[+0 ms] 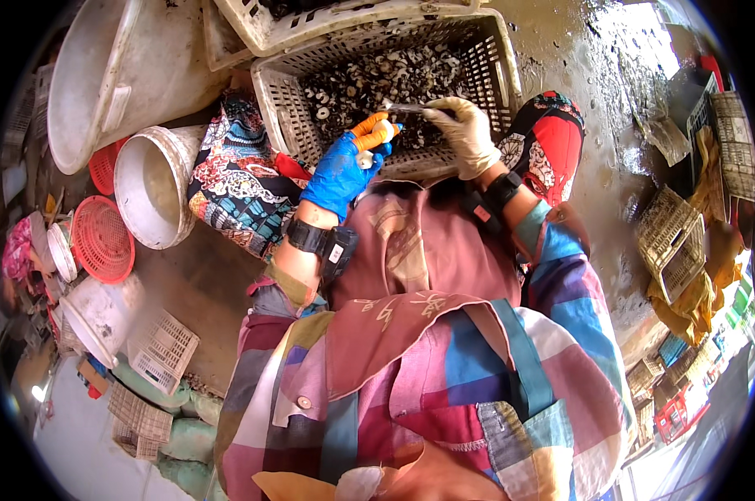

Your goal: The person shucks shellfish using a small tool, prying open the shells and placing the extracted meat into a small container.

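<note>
At the far left of the frame a red mesh basket (102, 239) lies on the wet floor (189, 284) beside small white containers, with a flat white crate (162, 351) lower down. Above it, in the upper left, a large white tub (114, 71) lies tilted, and just below that a white bucket (152, 185) lies on its side, its mouth facing the camera.

Toward the centre, the left hand (341, 171), in a blue glove with orange fingertips, is closed around a small pale shell (366, 158); the fingers (371, 127) curl over it and pinch it, just above the near rim of the crate. Right beside it, the right hand (469, 134), in a cream glove, is clenched on a thin metal knife (406, 108) whose blade points left toward the shell. Both wrists wear dark bands.

Behind the hands, in the upper centre, a white slatted crate (477, 46) holds a heap of dark shells (377, 83). A second white crate sits against its upper edge.

To the right, a red patterned knee (552, 142) shows, then muddy ground, and at the far right several woven baskets (674, 242) lie scattered.
</note>
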